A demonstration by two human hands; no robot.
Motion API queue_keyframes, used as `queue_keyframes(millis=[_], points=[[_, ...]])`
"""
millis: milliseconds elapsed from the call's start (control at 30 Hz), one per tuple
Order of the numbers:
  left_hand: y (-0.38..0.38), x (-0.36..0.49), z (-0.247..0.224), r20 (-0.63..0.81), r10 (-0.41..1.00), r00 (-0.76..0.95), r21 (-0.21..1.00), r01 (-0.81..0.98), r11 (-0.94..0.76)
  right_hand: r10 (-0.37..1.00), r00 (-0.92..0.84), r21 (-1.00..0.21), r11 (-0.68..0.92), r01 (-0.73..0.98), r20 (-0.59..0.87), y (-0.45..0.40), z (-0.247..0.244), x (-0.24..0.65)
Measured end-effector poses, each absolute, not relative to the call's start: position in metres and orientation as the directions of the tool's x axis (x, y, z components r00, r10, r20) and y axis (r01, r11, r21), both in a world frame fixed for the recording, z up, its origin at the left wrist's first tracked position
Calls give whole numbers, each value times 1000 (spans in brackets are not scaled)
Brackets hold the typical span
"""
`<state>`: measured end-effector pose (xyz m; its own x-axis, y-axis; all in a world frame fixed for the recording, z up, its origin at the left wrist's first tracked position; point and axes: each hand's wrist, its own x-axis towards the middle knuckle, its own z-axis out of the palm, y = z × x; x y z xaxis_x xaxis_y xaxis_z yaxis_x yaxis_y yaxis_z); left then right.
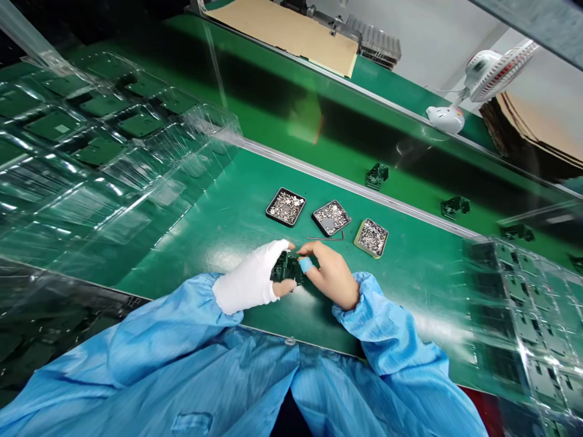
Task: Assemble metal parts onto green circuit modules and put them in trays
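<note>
My left hand [250, 280], in a white glove, grips a small dark green part [286, 269] just above the green mat [218, 224]. My right hand [330, 273] is bare, with a blue cot on one finger, and pinches the same part from the right side. Both sleeves are light blue. Just beyond the hands lie three small trays of tiny metal pieces: a black one [285, 206], a grey one [331, 217] and a yellowish one [371, 237]. A thin metal hex key [325, 238] lies between the trays and my hands.
Stacks of clear blister trays holding green boards stand at the left [91, 139] and at the right [523, 309]. Loose dark green parts [377, 175] ride the belt behind a metal rail. A small white fan [483, 79] sits at the far right.
</note>
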<state>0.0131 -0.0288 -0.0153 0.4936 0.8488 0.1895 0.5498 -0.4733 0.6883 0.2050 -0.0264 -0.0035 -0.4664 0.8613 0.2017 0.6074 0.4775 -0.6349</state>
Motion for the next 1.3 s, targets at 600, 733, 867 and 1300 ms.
queue_keyframes(millis=[600, 733, 867, 1300], points=[[-15, 12, 2, 158, 862, 481, 471, 731, -494, 865, -489, -489, 477, 730, 113, -25, 3, 193], [-16, -3, 1, 155, 919, 363, 677, 639, -367, 906, -417, -547, 314, 776, -72, -13, -1, 208], [-30, -6, -6, 93, 894, 439, 661, 645, -385, 929, -364, -361, 317, 877, -69, 4, -12, 222], [-28, -2, -28, -11, 911, 411, 632, 710, -313, 862, -507, -435, 450, 780, -16, -11, -29, 231]])
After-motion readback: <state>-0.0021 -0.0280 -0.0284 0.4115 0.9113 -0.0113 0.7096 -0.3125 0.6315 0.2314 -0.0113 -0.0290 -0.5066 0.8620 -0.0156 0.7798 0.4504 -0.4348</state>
